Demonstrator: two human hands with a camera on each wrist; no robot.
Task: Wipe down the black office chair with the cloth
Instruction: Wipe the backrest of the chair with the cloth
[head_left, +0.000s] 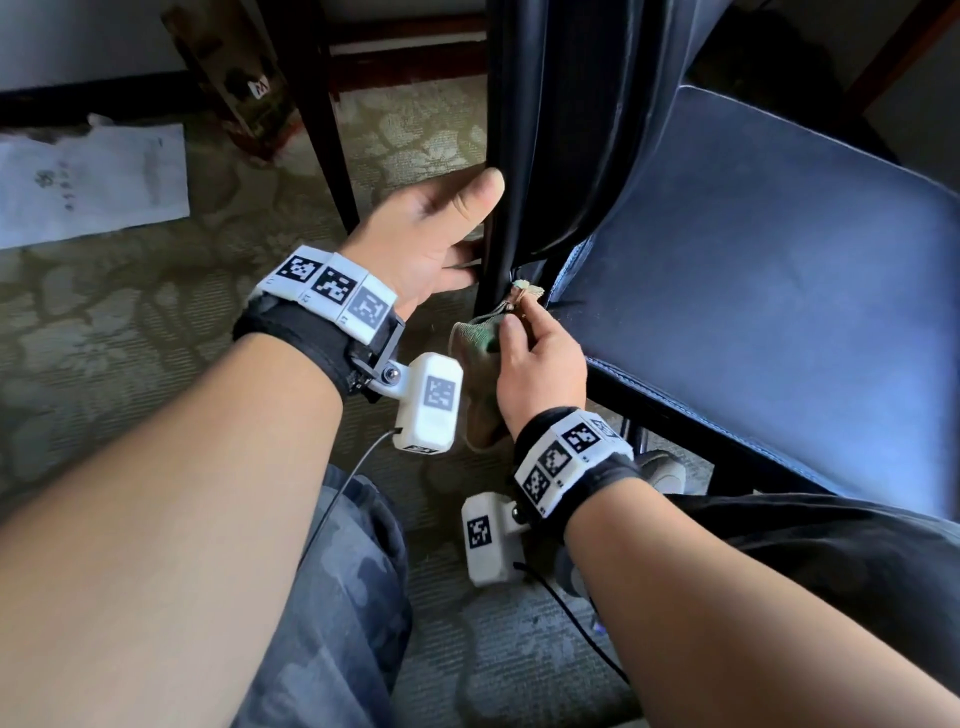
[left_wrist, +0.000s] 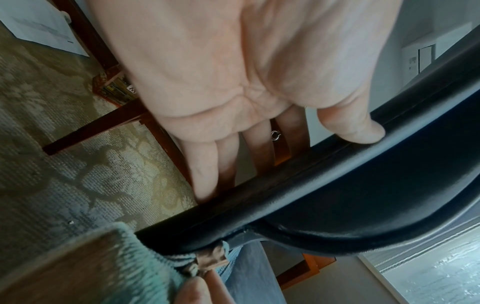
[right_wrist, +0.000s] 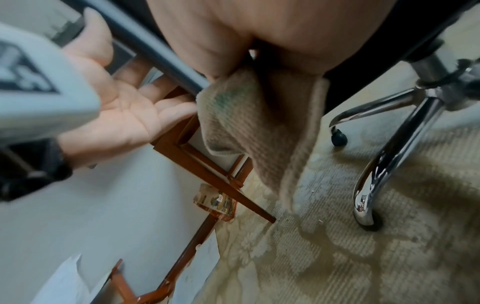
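The black office chair has a bluish-black seat (head_left: 753, 291) and an upright back (head_left: 561, 130). My left hand (head_left: 441, 228) holds the back's left edge, thumb on the front and fingers behind it; the left wrist view shows those fingers (left_wrist: 207, 174) reaching behind the padded edge (left_wrist: 363, 195). My right hand (head_left: 540, 364) grips a beige-green cloth (head_left: 475, 338), bunched and pressed into the corner where back meets seat. The rest of the cloth (right_wrist: 259, 127) hangs down toward the carpet.
I am low on patterned carpet, my knee (head_left: 343, 597) in front of me. Dark wooden furniture legs (head_left: 332, 156) stand just left of the chair. A white paper sheet (head_left: 88, 182) lies far left. The chrome chair base (right_wrist: 389, 154) and a castor (right_wrist: 340, 137) sit under the seat.
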